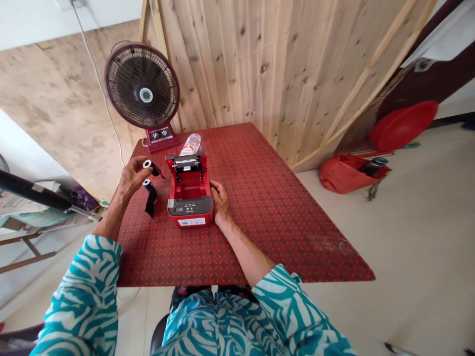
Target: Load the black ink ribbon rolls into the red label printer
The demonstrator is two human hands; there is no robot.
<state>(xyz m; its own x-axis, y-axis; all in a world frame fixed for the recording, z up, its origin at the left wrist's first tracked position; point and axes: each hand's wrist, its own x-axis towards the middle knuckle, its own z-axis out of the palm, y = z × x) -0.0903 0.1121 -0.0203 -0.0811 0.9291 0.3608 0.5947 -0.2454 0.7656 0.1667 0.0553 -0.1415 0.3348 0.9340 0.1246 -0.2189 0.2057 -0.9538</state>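
My left hand (132,179) is raised over the left part of the table, shut on a black roll with a white core (151,167). Just below it, a second black roll (150,197) stands on the tabletop with a black strip hanging from it. My right hand (220,200) rests on the right wall of a red thermal printer (190,210), which looks like a label printer. The printer's lid stands open at the back, and its red paper compartment (190,185) holds no visible roll. The tabletop is a red patterned cover (260,222).
A dark red desk fan (143,86) stands at the table's back left corner, and a plastic water bottle (191,144) lies behind the printer. A plank wall rises behind the table. A red bag (347,173) and red basin (403,125) are on the floor at right.
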